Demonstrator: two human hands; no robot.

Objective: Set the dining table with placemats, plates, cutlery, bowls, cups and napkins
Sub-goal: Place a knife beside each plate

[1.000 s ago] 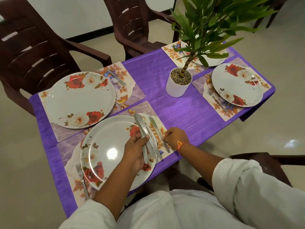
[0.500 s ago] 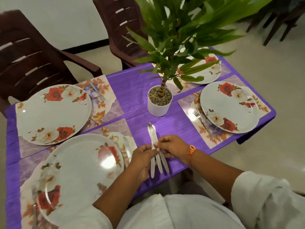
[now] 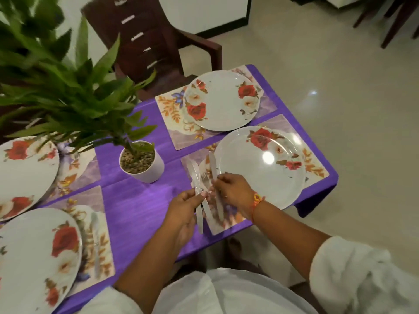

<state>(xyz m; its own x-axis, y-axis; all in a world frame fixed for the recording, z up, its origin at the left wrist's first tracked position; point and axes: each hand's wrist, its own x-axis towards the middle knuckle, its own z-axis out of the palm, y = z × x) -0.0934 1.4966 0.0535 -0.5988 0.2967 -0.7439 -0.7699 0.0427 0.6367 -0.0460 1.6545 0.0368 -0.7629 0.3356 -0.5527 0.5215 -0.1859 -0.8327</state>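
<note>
Pinched two slim, shiny steel table knives [image 3: 199,219] about mid-length between the thumb and fingertips of the left hand [image 3: 181,206], blades pointing away, handles hanging toward the body. Pinched a third knife [image 3: 213,166] of the same polished steel near its waist with the right hand [image 3: 233,190], over the left part of a rectangular floral placemat [image 3: 226,219], just beside a round white rose-patterned plate [image 3: 260,168].

Judged the knives light, rigid and slick, likely to slide or clatter together when fanned in one grip. Judged the spot where blade meets handle the steadiest hold, with fingers kept off the cutting edge.

Made out something like a fork [image 3: 205,177] on the mat under the blades, too blurred to be sure. Noted the purple-clothed worktop [image 3: 136,200] beneath, and a white pot [image 3: 156,168] with a green plant beyond.
</note>
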